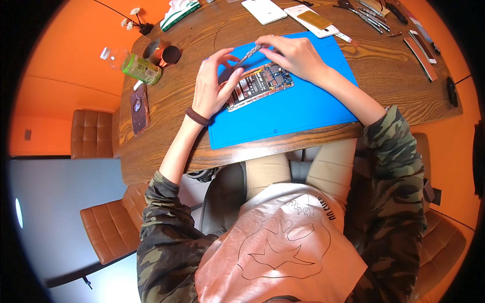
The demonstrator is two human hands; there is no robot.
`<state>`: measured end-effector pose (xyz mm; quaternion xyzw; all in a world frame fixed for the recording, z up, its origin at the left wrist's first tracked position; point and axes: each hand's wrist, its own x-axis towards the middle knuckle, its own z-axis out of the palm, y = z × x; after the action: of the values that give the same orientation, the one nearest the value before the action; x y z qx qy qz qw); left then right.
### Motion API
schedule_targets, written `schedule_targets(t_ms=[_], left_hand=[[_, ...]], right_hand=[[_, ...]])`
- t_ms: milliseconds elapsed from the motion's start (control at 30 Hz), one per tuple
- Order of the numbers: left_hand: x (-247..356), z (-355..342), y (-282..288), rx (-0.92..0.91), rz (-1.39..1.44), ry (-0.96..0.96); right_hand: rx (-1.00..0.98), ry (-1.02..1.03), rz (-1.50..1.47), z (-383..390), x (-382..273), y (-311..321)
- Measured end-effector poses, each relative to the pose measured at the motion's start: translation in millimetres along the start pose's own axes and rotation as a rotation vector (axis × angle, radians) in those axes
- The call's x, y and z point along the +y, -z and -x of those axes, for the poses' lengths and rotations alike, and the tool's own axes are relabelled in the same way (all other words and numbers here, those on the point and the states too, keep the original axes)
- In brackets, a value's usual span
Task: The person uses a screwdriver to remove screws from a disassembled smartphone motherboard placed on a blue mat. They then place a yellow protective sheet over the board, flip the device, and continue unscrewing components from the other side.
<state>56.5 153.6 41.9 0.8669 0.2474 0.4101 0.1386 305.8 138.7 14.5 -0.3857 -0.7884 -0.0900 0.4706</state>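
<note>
My right hand [295,54] pinches a slim grey screwdriver [250,52] near its top. The shaft slants down and left toward the far left part of an opened smartphone [262,85]. The phone lies on a blue work mat [288,117], its black battery, circuit board and copper-coloured parts exposed. At the phone's left end is my left hand [209,81], thumb and fingers curved but apart on either side of the screwdriver's lower end. The left hand hides that end of the phone. Whether its fingertips touch the phone or the screwdriver is unclear.
A green-labelled bottle [141,69], a dark cup [171,54] and a phone [140,108] stand or lie on the wooden table [177,108] at left. White devices [264,11] lie beyond the mat. Several screwdrivers [371,19] and narrow phone parts [422,55] are at far right.
</note>
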Motion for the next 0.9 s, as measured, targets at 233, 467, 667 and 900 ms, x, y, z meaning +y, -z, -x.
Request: schedule_targets(t_ms=[233, 467, 667, 900], left_hand=[[21, 7, 4, -0.164, -0.159, -0.227], [32, -1, -10, -0.522, -0.255, -0.384], [37, -7, -18, -0.613, -0.164, -0.329], [35, -17, -17, -0.585, -0.116, -0.241]], right_hand=[[0.127, -0.474, -0.423, -3, 9, 9], [0.224, -0.833, -0.849, 6, 13, 19], [-0.044, -0.708, -0.901, 12, 27, 27], [-0.243, -0.852, -0.874, 7, 33, 21]])
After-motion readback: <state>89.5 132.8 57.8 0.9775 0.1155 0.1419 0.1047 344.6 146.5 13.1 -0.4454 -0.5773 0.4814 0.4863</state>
